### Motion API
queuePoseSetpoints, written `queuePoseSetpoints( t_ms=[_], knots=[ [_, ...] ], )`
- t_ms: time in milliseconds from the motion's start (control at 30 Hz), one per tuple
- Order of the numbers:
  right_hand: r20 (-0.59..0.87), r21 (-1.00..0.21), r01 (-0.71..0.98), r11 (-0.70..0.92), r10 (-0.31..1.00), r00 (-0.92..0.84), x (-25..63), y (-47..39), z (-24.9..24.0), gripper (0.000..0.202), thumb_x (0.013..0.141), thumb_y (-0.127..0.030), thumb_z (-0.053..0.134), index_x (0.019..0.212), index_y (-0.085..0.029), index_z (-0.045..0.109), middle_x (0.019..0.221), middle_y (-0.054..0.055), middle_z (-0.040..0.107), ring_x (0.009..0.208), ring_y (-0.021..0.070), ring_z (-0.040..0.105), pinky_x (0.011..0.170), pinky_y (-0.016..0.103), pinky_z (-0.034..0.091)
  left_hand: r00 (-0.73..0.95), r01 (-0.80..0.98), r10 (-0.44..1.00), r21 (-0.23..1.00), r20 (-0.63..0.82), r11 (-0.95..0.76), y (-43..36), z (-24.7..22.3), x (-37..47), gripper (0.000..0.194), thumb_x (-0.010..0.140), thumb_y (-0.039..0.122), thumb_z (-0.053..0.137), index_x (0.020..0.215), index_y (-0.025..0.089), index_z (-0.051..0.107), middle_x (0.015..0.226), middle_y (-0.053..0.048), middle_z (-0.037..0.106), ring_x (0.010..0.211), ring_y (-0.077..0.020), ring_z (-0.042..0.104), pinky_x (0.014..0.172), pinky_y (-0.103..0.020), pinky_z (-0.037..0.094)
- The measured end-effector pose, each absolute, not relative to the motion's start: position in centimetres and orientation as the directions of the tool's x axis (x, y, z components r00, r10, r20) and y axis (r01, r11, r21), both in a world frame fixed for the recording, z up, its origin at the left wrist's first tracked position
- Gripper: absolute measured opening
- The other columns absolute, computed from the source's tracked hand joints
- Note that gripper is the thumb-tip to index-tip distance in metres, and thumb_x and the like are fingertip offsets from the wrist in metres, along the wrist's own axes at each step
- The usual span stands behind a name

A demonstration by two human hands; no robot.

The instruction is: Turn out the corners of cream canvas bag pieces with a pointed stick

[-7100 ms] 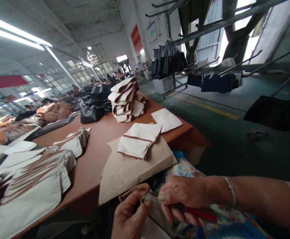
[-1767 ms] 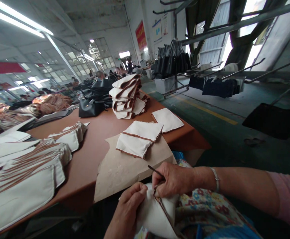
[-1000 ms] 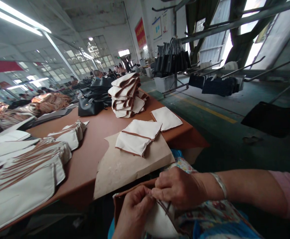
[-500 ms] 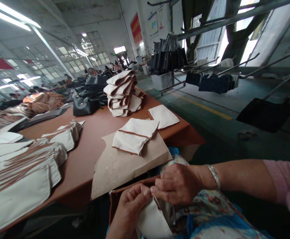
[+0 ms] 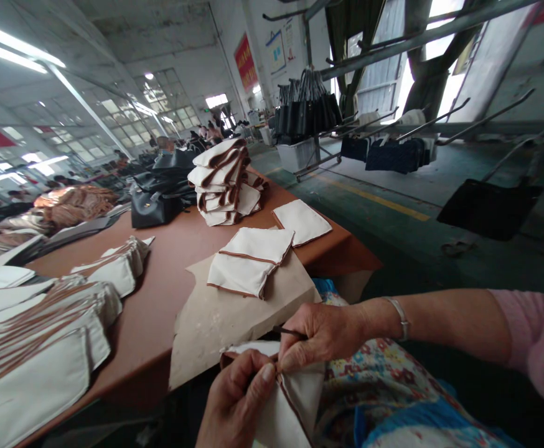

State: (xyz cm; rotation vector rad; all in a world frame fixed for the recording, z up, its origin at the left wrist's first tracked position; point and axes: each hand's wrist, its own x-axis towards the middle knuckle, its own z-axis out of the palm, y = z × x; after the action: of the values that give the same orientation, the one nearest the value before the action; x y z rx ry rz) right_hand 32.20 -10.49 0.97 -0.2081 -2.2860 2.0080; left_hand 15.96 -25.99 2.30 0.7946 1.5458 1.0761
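A white fabric piece with brown edging [image 5: 284, 404] is held over my lap, at the bottom centre. My left hand [image 5: 241, 392] pinches its brown-edged upper part between thumb and fingers. Right beside it, the fingertips of my right hand [image 5: 318, 336] are closed on the same edge. A thin dark object [image 5: 290, 333] pokes out from the fingers of my right hand; what it is I cannot make out. On brown paper [image 5: 239, 323] in front lies a white pouch with brown trim [image 5: 251, 258], and another flat white piece [image 5: 302, 222] lies behind it.
The brown-topped table [image 5: 172, 258] bears a tall stack of white pieces [image 5: 223, 180], a black bag [image 5: 155, 205] and rows of white pieces [image 5: 38, 348] at the left. A metal rack [image 5: 393, 53] with black bags [image 5: 307, 112] stands at the right.
My right hand has turned and moved slightly left, and the dark thin object now shows in it. The held fabric has shifted, showing its brown seam. The view has tilted slightly.
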Motion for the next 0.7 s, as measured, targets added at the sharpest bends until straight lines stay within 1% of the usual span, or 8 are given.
queuePoseSetpoints(
  t_ms=[100, 200, 267, 367, 467, 533, 600, 700],
  knots=[
    [-0.054, -0.998, 0.058, 0.018, 0.173, -0.983, 32.2, -10.6, 0.9, 0.036, 0.081, -0.043, 0.069, 0.087, -0.008, 0.069, 0.059, -0.004, 0.051, 0.049, 0.0034, 0.042, 0.045, 0.014, 0.033, -0.236, -0.055, 0.917, 0.947, -0.321, 0.317, -26.2, 2.2, 16.0, 0.037, 0.075, 0.048, 0.075, 0.066, 0.017, 0.056, 0.052, 0.005, 0.046, 0.045, -0.0052, 0.039, 0.045, -0.017, 0.025],
    [-0.205, -0.971, 0.182, -0.158, 0.148, -0.967, 32.5, -11.0, 0.5, 0.038, 0.077, -0.043, 0.072, 0.097, -0.011, 0.068, 0.055, -0.006, 0.053, 0.035, 0.0043, 0.043, 0.035, 0.015, 0.034, -0.245, -0.125, 0.922, 0.953, -0.299, 0.275, -26.5, 1.6, 16.0, 0.034, 0.075, 0.044, 0.076, 0.067, 0.016, 0.058, 0.053, 0.006, 0.045, 0.045, -0.0047, 0.038, 0.045, -0.017, 0.025],
    [-0.260, -0.942, 0.222, -0.251, 0.133, -0.956, 32.6, -11.3, 0.3, 0.038, 0.075, -0.041, 0.074, 0.099, -0.012, 0.068, 0.053, -0.007, 0.054, 0.030, 0.0056, 0.043, 0.029, 0.015, 0.034, -0.245, -0.180, 0.921, 0.947, -0.304, 0.265, -26.5, 1.0, 16.0, 0.033, 0.074, 0.041, 0.078, 0.067, 0.016, 0.058, 0.055, 0.006, 0.045, 0.046, -0.0046, 0.038, 0.046, -0.017, 0.026],
    [-0.263, -0.914, 0.208, -0.348, 0.118, -0.958, 32.6, -11.2, -0.1, 0.035, 0.073, -0.036, 0.076, 0.096, -0.011, 0.068, 0.056, -0.006, 0.056, 0.030, 0.0055, 0.044, 0.027, 0.015, 0.036, -0.223, -0.274, 0.923, 0.929, -0.314, 0.250, -26.4, 0.3, 16.1, 0.032, 0.073, 0.039, 0.079, 0.067, 0.016, 0.058, 0.057, 0.005, 0.047, 0.048, -0.0054, 0.040, 0.047, -0.017, 0.027],
    [-0.233, -0.888, 0.186, -0.421, 0.063, -0.970, 32.5, -10.4, -0.2, 0.036, 0.079, -0.041, 0.069, 0.093, -0.009, 0.067, 0.058, -0.004, 0.057, 0.031, 0.0055, 0.046, 0.028, 0.015, 0.036, -0.179, -0.352, 0.927, 0.902, -0.329, 0.252, -26.2, 0.0, 16.0, 0.032, 0.073, 0.039, 0.079, 0.070, 0.016, 0.057, 0.057, 0.004, 0.048, 0.047, -0.0056, 0.039, 0.047, -0.018, 0.026],
    [-0.189, -0.891, 0.143, -0.431, 0.064, -0.980, 32.4, -9.7, -0.1, 0.041, 0.084, -0.048, 0.063, 0.093, -0.008, 0.067, 0.058, -0.004, 0.057, 0.031, 0.0043, 0.045, 0.027, 0.014, 0.034, -0.163, -0.379, 0.925, 0.887, -0.343, 0.262, -26.2, 0.0, 15.8, 0.031, 0.074, 0.037, 0.078, 0.071, 0.017, 0.056, 0.057, 0.004, 0.049, 0.046, -0.0052, 0.039, 0.046, -0.017, 0.025],
    [-0.165, -0.916, 0.120, -0.383, 0.086, -0.983, 32.5, -9.2, 0.2, 0.042, 0.087, -0.050, 0.059, 0.093, -0.008, 0.066, 0.058, -0.004, 0.055, 0.031, 0.0030, 0.043, 0.027, 0.013, 0.032, -0.169, -0.391, 0.923, 0.883, -0.346, 0.259, -26.1, -0.1, 15.6, 0.030, 0.074, 0.036, 0.079, 0.072, 0.017, 0.056, 0.058, 0.004, 0.051, 0.046, -0.0052, 0.039, 0.047, -0.017, 0.025],
    [-0.199, -0.943, 0.165, -0.288, 0.092, -0.976, 32.7, -9.0, 0.9, 0.032, 0.086, -0.042, 0.064, 0.092, -0.010, 0.063, 0.055, -0.007, 0.052, 0.029, 0.0023, 0.041, 0.027, 0.012, 0.031, -0.195, -0.370, 0.919, 0.894, -0.342, 0.254, -26.0, -0.3, 15.3, 0.032, 0.071, 0.037, 0.081, 0.070, 0.016, 0.056, 0.060, 0.003, 0.053, 0.048, -0.0057, 0.040, 0.048, -0.017, 0.026]
  ],
)
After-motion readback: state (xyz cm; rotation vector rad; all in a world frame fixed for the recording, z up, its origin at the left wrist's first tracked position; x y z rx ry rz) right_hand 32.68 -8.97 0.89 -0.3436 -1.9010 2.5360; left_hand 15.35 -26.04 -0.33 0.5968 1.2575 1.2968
